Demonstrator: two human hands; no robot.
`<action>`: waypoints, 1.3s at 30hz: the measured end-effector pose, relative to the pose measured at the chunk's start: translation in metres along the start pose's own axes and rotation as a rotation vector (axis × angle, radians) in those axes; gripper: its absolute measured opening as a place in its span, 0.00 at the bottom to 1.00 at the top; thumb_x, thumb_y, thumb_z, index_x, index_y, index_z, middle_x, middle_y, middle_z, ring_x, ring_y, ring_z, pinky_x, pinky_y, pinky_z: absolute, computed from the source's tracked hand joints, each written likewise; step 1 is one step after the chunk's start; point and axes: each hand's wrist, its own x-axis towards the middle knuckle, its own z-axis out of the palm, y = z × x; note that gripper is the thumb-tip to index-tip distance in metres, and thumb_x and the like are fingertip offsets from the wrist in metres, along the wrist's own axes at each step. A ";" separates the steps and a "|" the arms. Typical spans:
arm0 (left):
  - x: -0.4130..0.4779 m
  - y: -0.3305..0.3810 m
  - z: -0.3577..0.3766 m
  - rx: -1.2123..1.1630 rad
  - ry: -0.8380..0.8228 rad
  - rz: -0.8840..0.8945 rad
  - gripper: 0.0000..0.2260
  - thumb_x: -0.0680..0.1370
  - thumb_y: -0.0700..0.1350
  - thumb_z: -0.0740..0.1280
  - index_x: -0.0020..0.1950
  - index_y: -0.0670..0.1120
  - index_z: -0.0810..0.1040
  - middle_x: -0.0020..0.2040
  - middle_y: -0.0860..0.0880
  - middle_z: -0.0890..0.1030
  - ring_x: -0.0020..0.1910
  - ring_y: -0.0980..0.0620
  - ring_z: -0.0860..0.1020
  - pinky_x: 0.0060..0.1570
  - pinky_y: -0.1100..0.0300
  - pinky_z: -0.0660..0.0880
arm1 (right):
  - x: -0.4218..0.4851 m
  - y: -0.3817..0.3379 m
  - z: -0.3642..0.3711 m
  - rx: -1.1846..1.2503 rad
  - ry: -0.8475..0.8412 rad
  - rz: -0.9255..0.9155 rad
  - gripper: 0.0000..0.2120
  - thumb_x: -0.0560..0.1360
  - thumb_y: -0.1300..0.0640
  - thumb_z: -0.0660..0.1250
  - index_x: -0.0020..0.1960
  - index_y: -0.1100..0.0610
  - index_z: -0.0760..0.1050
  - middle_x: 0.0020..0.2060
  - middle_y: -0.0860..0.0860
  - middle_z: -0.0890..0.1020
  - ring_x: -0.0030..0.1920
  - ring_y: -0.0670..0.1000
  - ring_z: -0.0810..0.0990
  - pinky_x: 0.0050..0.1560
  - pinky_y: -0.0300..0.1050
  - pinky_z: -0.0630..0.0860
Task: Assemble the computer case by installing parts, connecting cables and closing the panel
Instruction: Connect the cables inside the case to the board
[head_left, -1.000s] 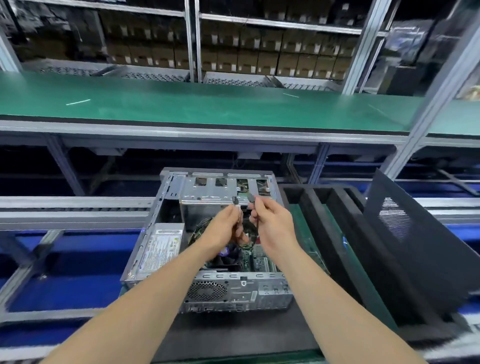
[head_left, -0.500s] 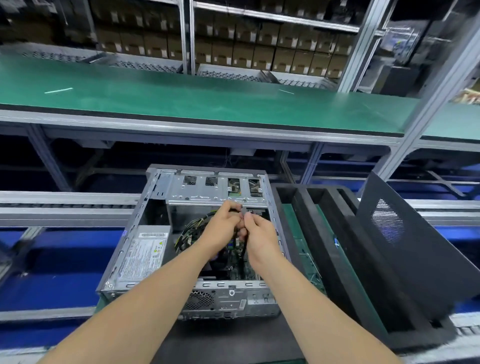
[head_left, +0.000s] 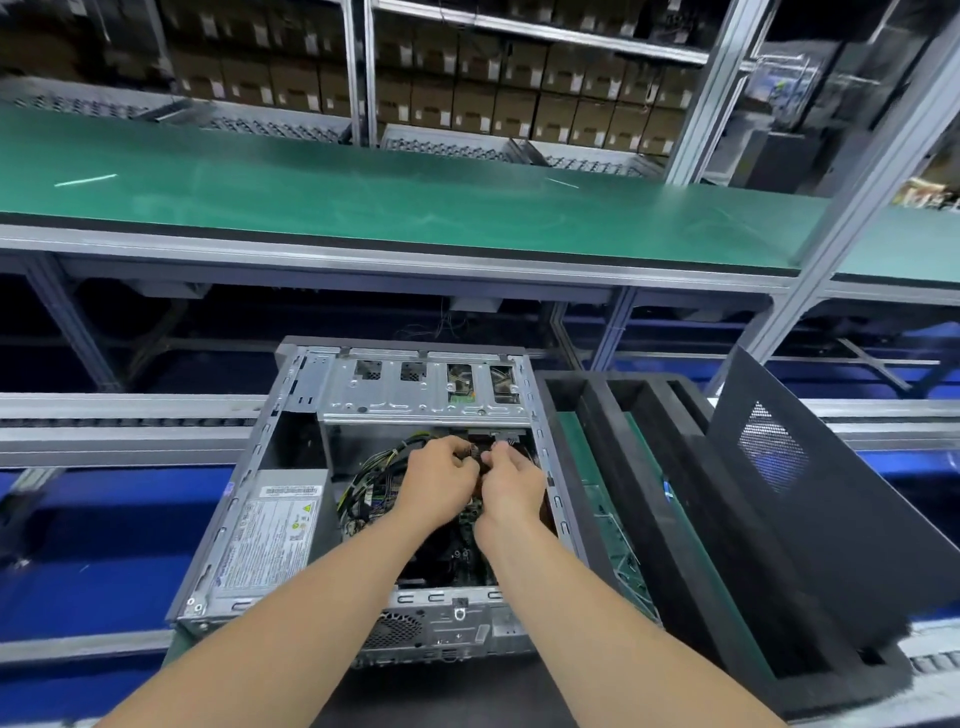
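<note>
The computer case (head_left: 244, 499) lies open on the bench, close to its near edge, with its back plate turned to the person, so the inside is easy to reach from above. Both hands are down in the far part of the case, just under the metal drive cage (head_left: 415, 389). The left hand (head_left: 441, 480) and the right hand (head_left: 511, 486) meet with curled fingers and seem to pinch together a small dark plug (head_left: 475, 451); it is too small to tell which hand holds which part. I judge the step is connecting a cable near the cage. A bundle of wires (head_left: 366, 483) lies just left of the hands, beside the power supply (head_left: 275, 525) in the near left corner of the case. The black side panel (head_left: 831, 519) leans at the right edge of the bench, beside a foam tray (head_left: 654, 467), probably waiting for the closing.
</note>
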 end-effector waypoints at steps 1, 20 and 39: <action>0.001 0.001 0.000 -0.015 -0.022 -0.010 0.08 0.76 0.47 0.67 0.54 0.54 0.82 0.34 0.53 0.84 0.38 0.59 0.81 0.37 0.65 0.73 | 0.000 0.000 0.001 0.002 0.021 -0.003 0.18 0.85 0.59 0.64 0.36 0.58 0.78 0.33 0.51 0.81 0.37 0.51 0.77 0.45 0.45 0.76; 0.004 0.002 -0.001 0.010 -0.082 0.010 0.09 0.76 0.47 0.67 0.49 0.55 0.86 0.38 0.51 0.86 0.44 0.54 0.83 0.37 0.71 0.70 | 0.003 -0.001 0.007 0.120 0.097 0.105 0.11 0.82 0.63 0.69 0.41 0.63 0.80 0.32 0.53 0.80 0.37 0.52 0.78 0.53 0.51 0.80; 0.002 -0.003 -0.001 0.057 -0.028 0.018 0.03 0.79 0.43 0.68 0.51 0.49 0.76 0.37 0.55 0.84 0.38 0.64 0.78 0.31 0.69 0.64 | 0.011 -0.005 0.003 0.264 -0.041 0.290 0.06 0.81 0.61 0.70 0.53 0.64 0.83 0.42 0.52 0.85 0.38 0.48 0.78 0.53 0.47 0.80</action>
